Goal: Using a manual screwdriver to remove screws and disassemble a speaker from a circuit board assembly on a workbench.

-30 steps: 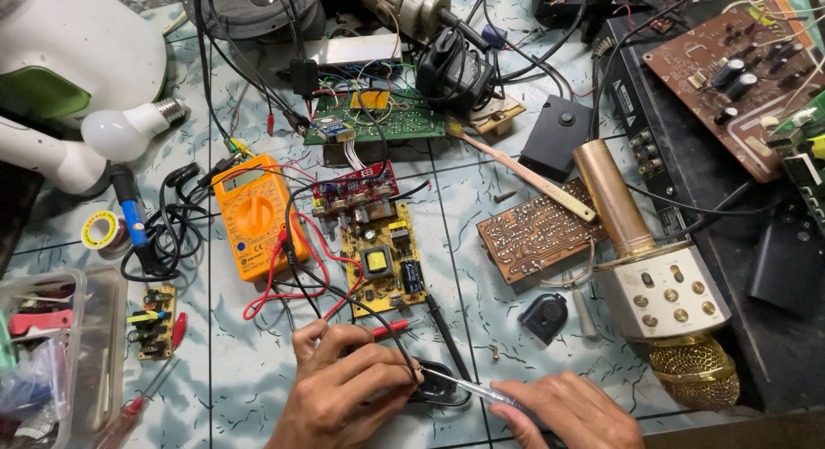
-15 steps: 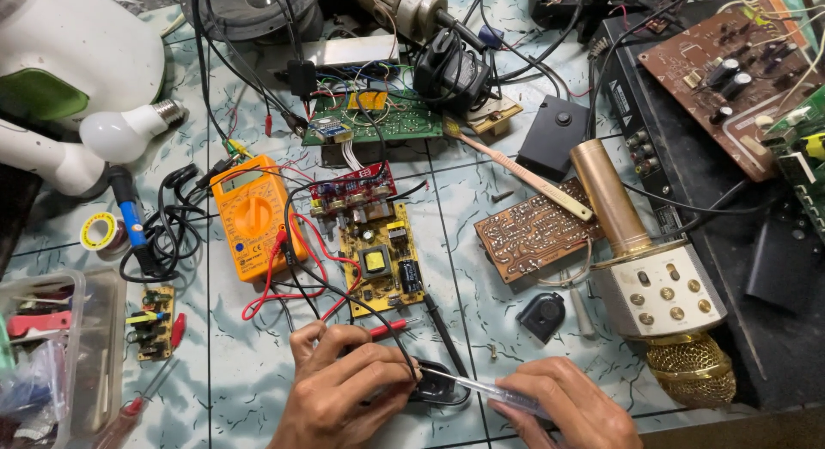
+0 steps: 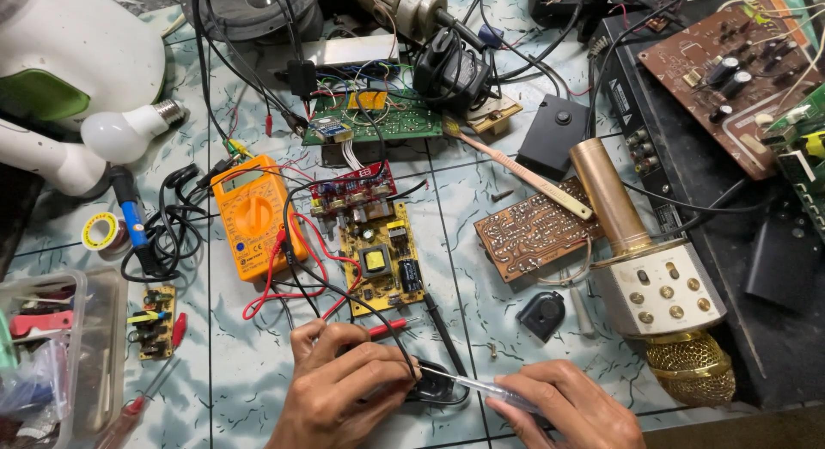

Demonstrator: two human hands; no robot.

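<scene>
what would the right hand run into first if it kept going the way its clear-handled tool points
The right hand points its clear-handled screwdriver left, tip at a small black part held by the left hand. It would likely meet that part first, then the left fingers.

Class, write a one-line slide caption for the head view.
Left hand steadies a small black part while right hand applies a clear-handled screwdriver, below a yellow circuit board and orange multimeter.

Right hand [image 3: 571, 406] slightly leftward
</scene>
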